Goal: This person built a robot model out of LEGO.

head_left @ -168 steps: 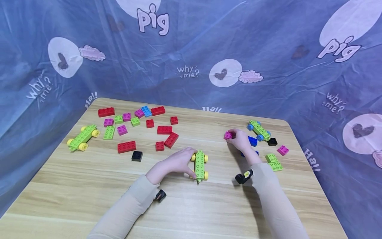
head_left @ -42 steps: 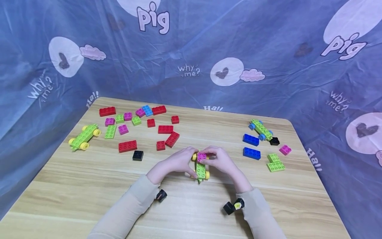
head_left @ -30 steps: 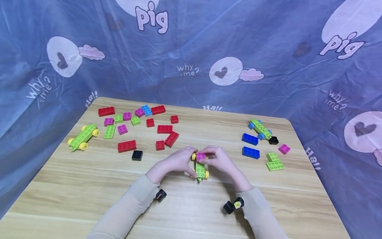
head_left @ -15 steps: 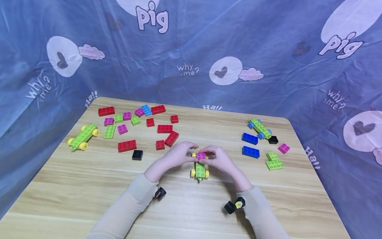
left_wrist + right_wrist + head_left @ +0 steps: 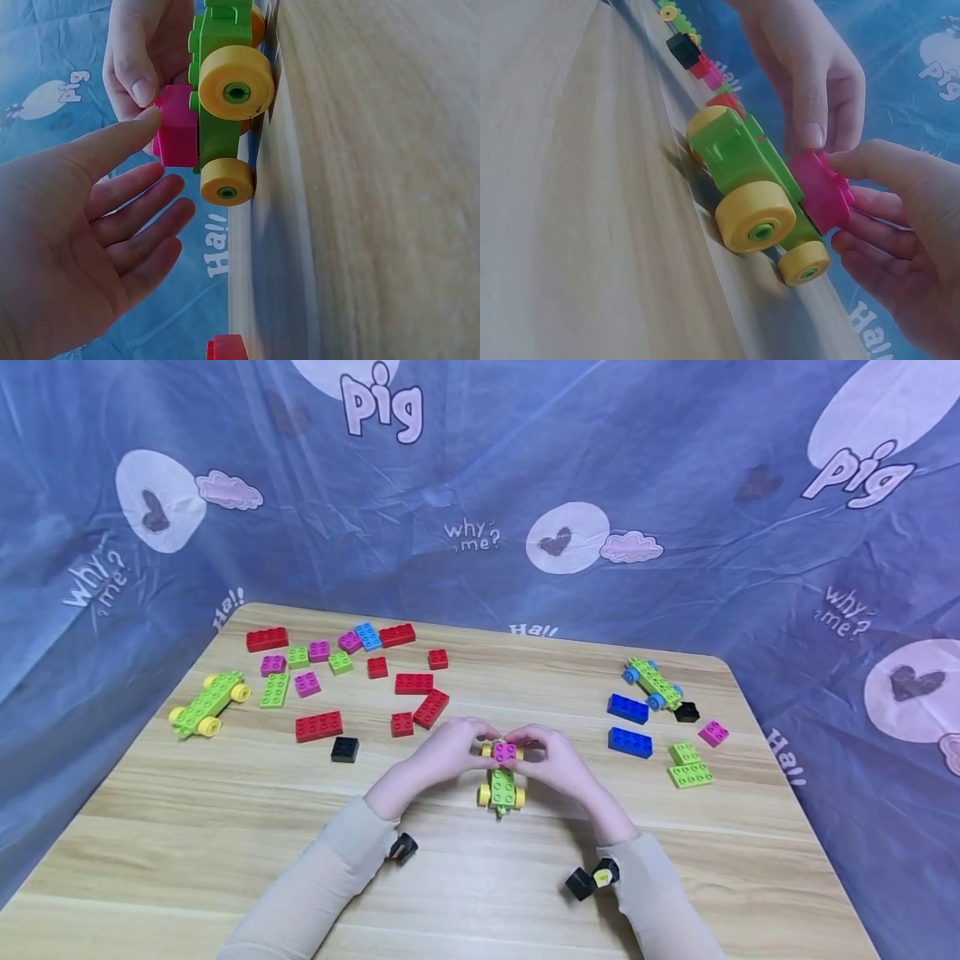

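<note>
A staged play corner rather than a lived-in room: a wooden table (image 5: 225,860) strewn with toy building bricks (image 5: 318,726), enclosed by a blue cartoon-printed cloth backdrop (image 5: 675,485).

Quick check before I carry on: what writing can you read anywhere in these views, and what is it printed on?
"pig": blue backdrop cloth, top centre and upper right of the head view.
"why? me?": backdrop cloth, at left, centre and right.
"Ha!!": backdrop cloth, along the table edge at left, centre and right; also in both wrist views.
The bricks and the green wheeled car show no writing.
</note>
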A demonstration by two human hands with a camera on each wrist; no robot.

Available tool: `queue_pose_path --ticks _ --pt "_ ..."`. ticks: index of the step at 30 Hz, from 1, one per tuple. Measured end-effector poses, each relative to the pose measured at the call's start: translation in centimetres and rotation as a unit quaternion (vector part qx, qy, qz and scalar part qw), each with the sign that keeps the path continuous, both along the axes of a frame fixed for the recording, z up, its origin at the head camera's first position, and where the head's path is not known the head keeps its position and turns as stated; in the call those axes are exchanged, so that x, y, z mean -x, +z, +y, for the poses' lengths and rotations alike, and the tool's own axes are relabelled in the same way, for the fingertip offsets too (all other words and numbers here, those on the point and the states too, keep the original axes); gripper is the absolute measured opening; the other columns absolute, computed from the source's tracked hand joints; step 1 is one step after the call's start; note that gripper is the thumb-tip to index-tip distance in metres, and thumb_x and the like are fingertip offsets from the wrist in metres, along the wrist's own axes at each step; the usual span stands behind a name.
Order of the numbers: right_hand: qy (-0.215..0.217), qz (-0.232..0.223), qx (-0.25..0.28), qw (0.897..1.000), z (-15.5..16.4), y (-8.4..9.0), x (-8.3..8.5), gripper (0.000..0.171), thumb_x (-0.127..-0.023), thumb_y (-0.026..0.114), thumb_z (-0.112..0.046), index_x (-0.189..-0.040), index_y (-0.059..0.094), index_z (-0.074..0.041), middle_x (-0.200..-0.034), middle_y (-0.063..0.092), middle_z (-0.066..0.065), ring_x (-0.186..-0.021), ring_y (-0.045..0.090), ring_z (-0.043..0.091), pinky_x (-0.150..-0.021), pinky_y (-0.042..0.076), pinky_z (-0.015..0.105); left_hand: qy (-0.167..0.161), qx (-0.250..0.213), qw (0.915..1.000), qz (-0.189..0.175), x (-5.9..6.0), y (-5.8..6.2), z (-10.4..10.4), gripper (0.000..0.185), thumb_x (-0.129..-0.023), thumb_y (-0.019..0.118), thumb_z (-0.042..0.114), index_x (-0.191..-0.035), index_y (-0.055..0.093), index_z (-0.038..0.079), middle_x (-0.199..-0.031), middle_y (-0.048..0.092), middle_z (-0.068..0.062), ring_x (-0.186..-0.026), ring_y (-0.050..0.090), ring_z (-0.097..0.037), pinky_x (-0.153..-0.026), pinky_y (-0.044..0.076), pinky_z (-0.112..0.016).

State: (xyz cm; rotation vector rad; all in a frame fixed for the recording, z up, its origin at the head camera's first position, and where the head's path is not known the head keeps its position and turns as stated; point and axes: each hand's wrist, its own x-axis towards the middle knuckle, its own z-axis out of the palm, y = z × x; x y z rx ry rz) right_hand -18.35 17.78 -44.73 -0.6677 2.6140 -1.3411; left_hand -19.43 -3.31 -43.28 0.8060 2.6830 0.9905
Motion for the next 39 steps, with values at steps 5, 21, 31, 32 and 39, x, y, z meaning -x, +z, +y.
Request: queue_pose_path --ticks 5,21,31,32,39 --pt "0.000 -0.004 0.003 1.000 0.25 -0.16 0.16 0.030 -0.082 0.077 -0.012 -0.110 0.070 -0.003 -0.108 0.070 0.012 -0.103 0.065 0.028 -0.097 0.052 0.045 -0.002 -0.006 1.0000 0.001 -0.09 -0.21 0.08 0.040 -0.084 0.077 0.030 -0.117 0.070 0.008 -0.114 0.071 -0.006 -0.103 0.068 -0.021 -0.092 0.054 -0.034" --pt "-0.001 -0.017 0.014 1.000 0.16 -0.05 0.02 0.029 -0.082 0.075 -0.009 -0.109 0.070 0.001 -0.105 0.070 0.014 -0.096 0.065 0.025 -0.091 0.056 0.040 0.005 -0.024 0.9995 -0.020 -0.03 -0.35 0.25 0.033 -0.084 0.078 0.022 -0.113 0.073 0.008 -0.110 0.073 -0.006 -0.098 0.068 -0.019 -0.091 0.053 -0.035" --pt "0.011 -0.032 0.027 0.999 0.47 -0.29 0.29 0.031 -0.083 0.075 -0.009 -0.111 0.069 0.004 -0.108 0.069 0.018 -0.096 0.066 0.026 -0.091 0.056 0.038 0.006 -0.024 0.9994 -0.024 0.06 -0.53 0.41 0.032 -0.084 0.077 0.021 -0.113 0.073 0.007 -0.109 0.073 -0.006 -0.099 0.067 -0.020 -0.093 0.052 -0.037" --pt "0.011 -0.033 0.026 0.999 0.46 -0.30 0.30 0.031 -0.083 0.075 -0.008 -0.111 0.069 0.004 -0.108 0.069 0.018 -0.097 0.066 0.026 -0.091 0.056 0.037 0.007 -0.023 0.9994 -0.025 0.06 -0.49 0.41 0.032 -0.084 0.077 0.021 -0.113 0.073 0.008 -0.109 0.073 -0.006 -0.099 0.067 -0.020 -0.093 0.051 -0.037" --pt "0.007 -0.030 0.021 0.999 0.40 -0.23 0.11 0.031 -0.083 0.075 -0.009 -0.112 0.070 0.002 -0.109 0.069 0.017 -0.099 0.065 0.027 -0.091 0.056 0.037 0.008 -0.012 0.9992 -0.037 0.07 -0.21 0.44 0.033 -0.084 0.077 0.022 -0.114 0.073 0.009 -0.110 0.072 -0.005 -0.101 0.067 -0.020 -0.095 0.051 -0.038"
